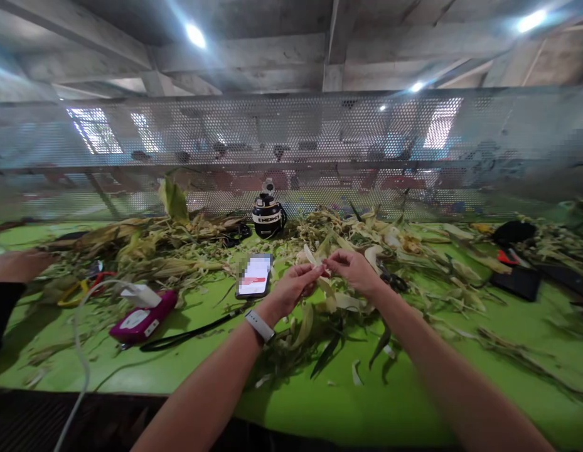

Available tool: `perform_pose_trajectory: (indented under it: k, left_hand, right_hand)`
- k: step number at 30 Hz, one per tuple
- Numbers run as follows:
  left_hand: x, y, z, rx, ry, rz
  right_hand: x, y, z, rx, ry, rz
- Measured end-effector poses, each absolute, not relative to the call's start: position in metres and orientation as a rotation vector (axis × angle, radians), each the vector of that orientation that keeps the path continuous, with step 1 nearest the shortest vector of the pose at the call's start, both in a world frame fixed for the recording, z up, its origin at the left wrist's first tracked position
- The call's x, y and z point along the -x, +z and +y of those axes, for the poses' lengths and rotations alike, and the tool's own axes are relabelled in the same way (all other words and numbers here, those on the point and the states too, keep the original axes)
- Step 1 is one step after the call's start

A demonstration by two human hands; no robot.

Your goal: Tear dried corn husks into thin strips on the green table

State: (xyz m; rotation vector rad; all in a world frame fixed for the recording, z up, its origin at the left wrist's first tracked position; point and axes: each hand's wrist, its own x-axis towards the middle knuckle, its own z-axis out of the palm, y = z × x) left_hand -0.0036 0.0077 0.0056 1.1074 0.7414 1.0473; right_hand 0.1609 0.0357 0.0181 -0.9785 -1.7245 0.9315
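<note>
Pale cream strip of thin, leaf-like plant material (311, 255), small and curled, was pinched between the fingertips of both hands, just above a bright green tabletop (338, 411) and near its middle. The wearer's left hand (297, 287), with a light grey watch band (260, 325) on the wrist, grasped it between thumb and bent fingers; the right hand (351, 269) met it from the other side, thumb and forefinger drawn together at the strip, the fingertips of the two hands almost touching. Around and below them lay loose green and cream leaf scraps (345, 301), and dry, yellowish husks (145, 248) were heaped along the table's far side. Just left of the left hand, a dark-framed phone with a lit screen (256, 276) lay flat. Behind it stood a rounded black bottle with a white band reading "ENERGY" (267, 220). Farther left lay a glossy magenta box (165, 309), a white plug (143, 294) on top. At the far left edge, another person's blurred hand (22, 265) reached in from a black sleeve (3, 314); whether it held anything could not be told. Behind everything rose a perforated metal screen (291, 125).
</note>
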Motion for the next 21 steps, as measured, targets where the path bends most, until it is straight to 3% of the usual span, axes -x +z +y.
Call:
perform_pose_trajectory:
  k: [8,14,21]
  left_hand:
    - [0.002,0.004,0.005,-1.230,1.047,0.737]
    - [0.002,0.003,0.009,-0.986,1.188,0.702]
    - [0.003,0.004,0.013,-0.867,1.251,0.656]
  right_hand:
    - [-0.163,0.011,0.040,1.060,0.555,-1.706]
    - [-0.164,0.021,0.030,1.034,0.033,-1.734]
    - [-0.153,0.017,0.024,1.045,0.481,-1.987]
